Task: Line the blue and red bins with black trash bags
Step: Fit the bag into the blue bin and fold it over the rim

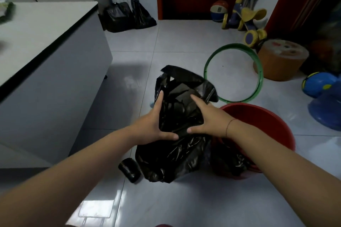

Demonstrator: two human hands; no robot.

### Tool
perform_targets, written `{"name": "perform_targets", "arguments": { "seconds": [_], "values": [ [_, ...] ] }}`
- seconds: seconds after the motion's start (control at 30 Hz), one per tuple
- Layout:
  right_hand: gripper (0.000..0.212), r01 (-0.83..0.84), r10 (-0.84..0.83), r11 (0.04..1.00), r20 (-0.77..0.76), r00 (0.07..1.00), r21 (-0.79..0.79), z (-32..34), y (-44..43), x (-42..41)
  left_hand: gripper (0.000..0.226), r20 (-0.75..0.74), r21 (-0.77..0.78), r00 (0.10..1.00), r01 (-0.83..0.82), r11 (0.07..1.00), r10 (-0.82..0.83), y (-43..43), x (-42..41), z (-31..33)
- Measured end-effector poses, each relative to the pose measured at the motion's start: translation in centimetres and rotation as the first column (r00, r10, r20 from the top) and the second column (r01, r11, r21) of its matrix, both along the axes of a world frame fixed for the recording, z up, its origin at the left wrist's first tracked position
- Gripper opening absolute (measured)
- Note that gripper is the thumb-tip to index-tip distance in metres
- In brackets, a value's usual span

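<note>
A black trash bag [177, 156] is draped over something in the middle of the floor; only a sliver of blue [151, 104] shows at its left edge. My left hand [154, 123] and my right hand [206, 118] rest on top of the bag with fingers spread, thumbs pointing toward each other, pressing the plastic. The red bin [273, 123] stands right beside it, to the right, with crumpled black plastic [230, 160] hanging at its near left side. A roll of black bags [130, 169] lies on the tiles at the bag's lower left.
A white counter [46, 46] fills the left side. Two filled black bags [127, 16] lean at the back wall. A green hoop [258, 64], an orange stool [280, 59], a ride-on toy [243, 16], balls and a blue toy [324, 101] crowd the right.
</note>
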State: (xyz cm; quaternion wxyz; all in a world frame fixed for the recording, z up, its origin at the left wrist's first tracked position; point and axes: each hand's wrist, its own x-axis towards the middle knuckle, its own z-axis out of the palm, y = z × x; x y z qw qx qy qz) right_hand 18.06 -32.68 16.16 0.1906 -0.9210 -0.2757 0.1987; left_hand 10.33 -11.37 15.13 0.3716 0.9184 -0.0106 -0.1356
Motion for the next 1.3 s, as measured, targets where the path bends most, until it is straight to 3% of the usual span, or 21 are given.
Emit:
{"name": "perform_targets", "arguments": {
  "seconds": [0.17,0.27,0.33,0.43,0.53,0.6,0.63,0.73,0.8,0.83,0.9,0.97,1.07,1.17,1.23,1.3],
  "values": [
    [0.123,-0.058,0.035,0.98,-0.118,0.992,-0.191,-4.6,1.9,0.9,0.137,-0.107,0.117,0.994,-0.008,0.993,0.021,1.6,1.1,-4.2],
    [0.116,-0.071,0.027,0.962,-0.166,0.986,-0.264,-6.7,2.2,1.5,0.128,-0.111,0.251,0.99,-0.051,0.967,0.081,1.6,0.9,-6.8],
    [0.109,-0.072,0.023,0.961,-0.184,0.983,-0.266,-7.2,2.4,1.5,0.12,-0.042,0.344,0.994,-0.08,0.936,0.1,1.2,0.5,-7.4],
    [0.093,-0.084,0.033,0.973,-0.227,0.973,-0.217,-5.8,2.0,1.4,0.105,0.079,0.229,0.978,-0.208,0.951,0.195,0.8,-0.2,-6.9],
    [0.078,-0.089,0.032,0.968,-0.238,0.971,-0.233,-2.4,0.3,1.6,0.085,0.313,0.206,0.891,-0.402,0.892,0.329,1.7,-1.1,-5.7],
    [0.056,-0.029,-0.019,0.972,-0.201,0.979,-0.232,-0.4,-0.8,1.9,0.067,0.464,0.216,0.813,-0.489,0.845,0.351,2.3,-1.1,-4.8],
    [0.041,0.043,-0.07,0.985,-0.153,0.986,-0.168,0.2,-1.0,2.1,0.055,0.466,0.205,0.81,-0.491,0.847,0.356,2.5,-0.8,-4.5],
    [0.018,0.35,-0.351,0.928,-0.016,0.936,0.126,-0.7,-0.2,2.6,0.024,0.277,0.044,0.881,-0.411,0.911,0.384,2.9,1.4,-4.3],
    [0.011,0.437,-0.426,0.871,-0.1,0.899,0.224,-2.4,1.3,2.5,0.019,0.147,-0.093,0.906,-0.386,0.918,0.396,3.0,3.2,-4.3],
    [0.008,0.444,-0.421,0.86,-0.141,0.896,0.251,-3.2,2.0,2.4,0.022,0.089,-0.158,0.916,-0.376,0.913,0.392,3.0,4.0,-4.2],
    [0.026,0.408,-0.378,0.864,-0.155,0.913,0.295,-4.6,2.6,2.6,0.028,-0.006,-0.302,0.925,-0.364,0.881,0.38,2.8,5.0,-4.3],
    [0.036,0.329,-0.309,0.897,-0.113,0.944,0.296,-5.2,2.4,2.8,0.033,-0.04,-0.343,0.934,-0.346,0.873,0.355,2.6,5.0,-4.5],
    [0.041,0.215,-0.198,0.956,-0.101,0.975,0.2,-5.9,1.9,2.5,0.038,0.019,-0.063,0.978,-0.205,0.977,0.207,2.3,3.5,-6.0],
    [0.048,0.163,-0.161,0.986,-0.074,0.984,0.018,-7.3,2.3,2.6,0.04,0.002,0.262,0.993,-0.116,0.958,0.12,2.2,2.7,-7.6],
    [0.051,0.174,-0.174,0.985,-0.072,0.982,-0.012,-7.8,2.8,2.8,0.038,0.087,0.306,0.977,-0.211,0.928,0.194,2.1,2.9,-7.7],
    [0.051,0.246,-0.244,0.966,-0.042,0.969,0.075,-7.8,2.9,3.3,0.04,0.249,0.29,0.941,-0.298,0.91,0.229,2.2,3.3,-7.5]
  ]
}}
